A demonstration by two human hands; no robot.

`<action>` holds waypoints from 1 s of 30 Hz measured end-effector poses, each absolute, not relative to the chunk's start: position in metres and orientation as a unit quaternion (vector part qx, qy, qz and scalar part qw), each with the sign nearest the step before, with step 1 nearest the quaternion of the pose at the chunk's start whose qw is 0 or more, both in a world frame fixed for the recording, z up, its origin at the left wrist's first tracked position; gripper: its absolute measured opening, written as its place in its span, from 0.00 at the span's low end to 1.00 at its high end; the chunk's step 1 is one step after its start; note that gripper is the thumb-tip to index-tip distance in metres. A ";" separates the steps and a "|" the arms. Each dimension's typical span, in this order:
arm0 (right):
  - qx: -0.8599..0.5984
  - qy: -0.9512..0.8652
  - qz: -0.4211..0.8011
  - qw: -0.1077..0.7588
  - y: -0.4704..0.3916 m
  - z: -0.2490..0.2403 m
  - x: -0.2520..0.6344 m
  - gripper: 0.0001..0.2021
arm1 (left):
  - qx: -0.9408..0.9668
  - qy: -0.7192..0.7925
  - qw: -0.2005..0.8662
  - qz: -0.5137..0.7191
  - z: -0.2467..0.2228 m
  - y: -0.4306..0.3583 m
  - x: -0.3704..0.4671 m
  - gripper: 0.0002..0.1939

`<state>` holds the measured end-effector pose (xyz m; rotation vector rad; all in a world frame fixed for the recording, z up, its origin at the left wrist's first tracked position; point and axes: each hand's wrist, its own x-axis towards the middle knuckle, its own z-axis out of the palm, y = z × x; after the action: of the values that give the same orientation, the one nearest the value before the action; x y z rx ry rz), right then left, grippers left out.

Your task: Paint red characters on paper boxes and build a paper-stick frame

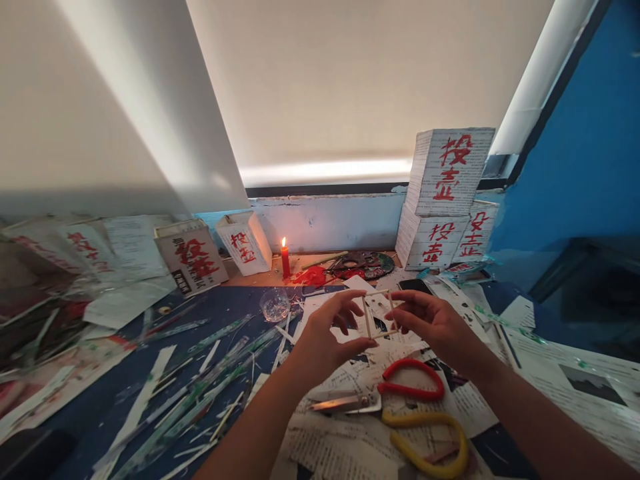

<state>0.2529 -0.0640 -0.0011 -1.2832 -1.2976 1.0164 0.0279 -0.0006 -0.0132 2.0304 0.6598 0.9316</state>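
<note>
A small square frame of thin pale sticks (369, 319) is held up over the papers, between both hands. My left hand (333, 333) grips its left side, with the thumb at the lower corner and fingers at the upper part. At its right side, the fingers of my right hand (430, 325) are closed on the frame. Below the hands lie scissors with one red handle and one yellow handle (425, 440), their metal blades pointing left. Printed paper sheets (345, 433) spread under the scissors and hands.
A lit red candle (285, 261) stands at the back beside a clear glass dish (275, 305). Paper-covered boxes with red characters (440, 173) are stacked at the back right; more (191, 258) stand at the left. Plastic and paper strips (200, 387) litter the blue table (95, 393).
</note>
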 end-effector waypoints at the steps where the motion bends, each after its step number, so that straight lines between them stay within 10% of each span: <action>1: -0.533 -0.546 0.424 0.488 -0.063 -0.003 0.252 0.22 | 0.802 0.268 0.388 0.367 -0.013 0.002 0.026 0.36; 11: -0.647 -0.596 0.201 0.431 -0.059 -0.012 0.265 0.14 | 0.767 0.338 0.359 0.409 -0.018 0.026 0.009 0.35; 30: -0.527 -0.616 0.354 0.466 -0.060 -0.020 0.252 0.13 | 0.816 0.271 0.364 0.358 -0.023 0.004 0.027 0.36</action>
<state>0.2516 -0.0603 -0.0199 -1.2931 -1.5129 0.8682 0.0272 0.0041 -0.0226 2.1007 0.6968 0.9207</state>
